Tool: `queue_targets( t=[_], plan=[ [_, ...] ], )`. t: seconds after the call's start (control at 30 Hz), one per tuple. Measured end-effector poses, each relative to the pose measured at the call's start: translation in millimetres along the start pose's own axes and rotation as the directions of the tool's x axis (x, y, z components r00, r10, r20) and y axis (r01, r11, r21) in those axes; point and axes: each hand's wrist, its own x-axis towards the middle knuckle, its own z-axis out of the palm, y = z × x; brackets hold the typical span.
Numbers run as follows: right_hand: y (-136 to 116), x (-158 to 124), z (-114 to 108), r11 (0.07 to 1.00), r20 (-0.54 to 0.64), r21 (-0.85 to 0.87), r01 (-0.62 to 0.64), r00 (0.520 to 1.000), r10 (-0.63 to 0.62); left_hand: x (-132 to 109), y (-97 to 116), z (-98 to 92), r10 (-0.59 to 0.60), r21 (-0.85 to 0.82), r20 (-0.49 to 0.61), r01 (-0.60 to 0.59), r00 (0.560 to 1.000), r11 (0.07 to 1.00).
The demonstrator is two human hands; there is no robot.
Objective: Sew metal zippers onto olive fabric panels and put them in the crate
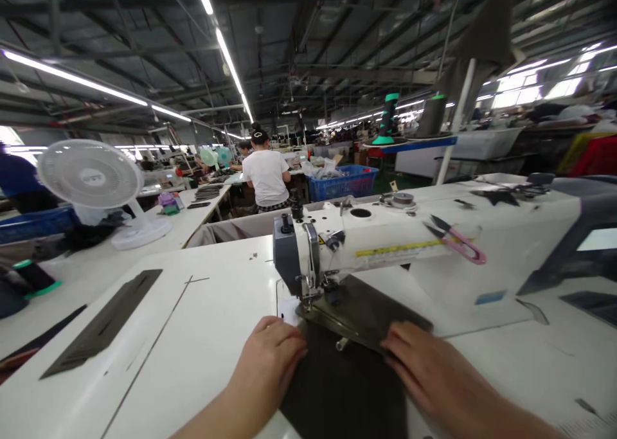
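Observation:
A dark olive fabric piece (347, 384) lies under the needle area of a white sewing machine (434, 265), and part of it spreads to the right below the machine arm. My left hand (272, 355) pinches the fabric's left edge, just in front of the presser foot (311, 297). On the right, my right hand (424, 362) grips the raised right side of the same fabric between thumb and fingers. Pink-handled thread snips (463, 243) rest against the machine arm. The fingertips of both hands are partly hidden by the cloth.
A stack of dark olive fabric strips (108, 320) lies on the table at left. Beyond stand a white fan (91, 175), a thread cone (36, 278) and a blue crate (342, 182). A person in a white shirt (265, 175) works ahead with their back turned. Thread spools (388, 121) stand behind the machine.

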Motion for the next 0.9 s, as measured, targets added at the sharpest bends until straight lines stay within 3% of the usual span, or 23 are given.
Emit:
queue_targets(
  t=[0.07,0.17,0.27,0.37,0.5,0.6,0.67,0.77,0.9],
  plan=[
    [-28,-14,-8,0.994,0.096,0.112,-0.002,0.995,-0.009,-8,16,-7.3,0.024,-0.052,0.028,-0.023,0.999,0.998],
    [-61,-16,-19,0.961,0.204,0.243,-0.132,0.976,0.082,-15,32,-8.3,0.013,-0.086,0.028,-0.011,1.000,0.996],
    [-71,-7,-27,0.922,0.248,0.313,-0.227,0.957,0.151,-15,36,-1.2,-0.017,-0.067,-0.007,0.016,1.000,0.998],
    [-71,-5,-28,0.917,0.246,0.327,-0.228,0.958,0.150,-12,30,7.7,0.010,-0.003,-0.024,-0.010,1.000,1.000],
    [-68,-11,-21,0.932,0.181,0.326,-0.157,0.978,0.102,-4,12,12.4,0.040,0.156,0.006,-0.040,0.999,0.987],
    [-66,-15,-17,0.939,0.133,0.320,-0.122,0.988,0.083,-2,3,9.0,-0.035,0.286,-0.025,0.041,0.999,0.957],
    [-65,-14,-17,0.948,0.091,0.306,-0.089,0.994,0.064,-4,6,6.5,-0.041,0.249,-0.067,0.057,0.997,0.967],
    [-67,-12,-18,0.962,-0.046,0.274,0.018,0.999,-0.006,-8,17,6.5,0.050,0.078,-0.038,-0.047,0.998,0.996],
    [-72,-9,-21,0.961,-0.278,0.197,0.192,0.951,-0.133,-7,27,11.3,0.075,-0.008,0.005,-0.075,0.997,0.997]
  ],
)
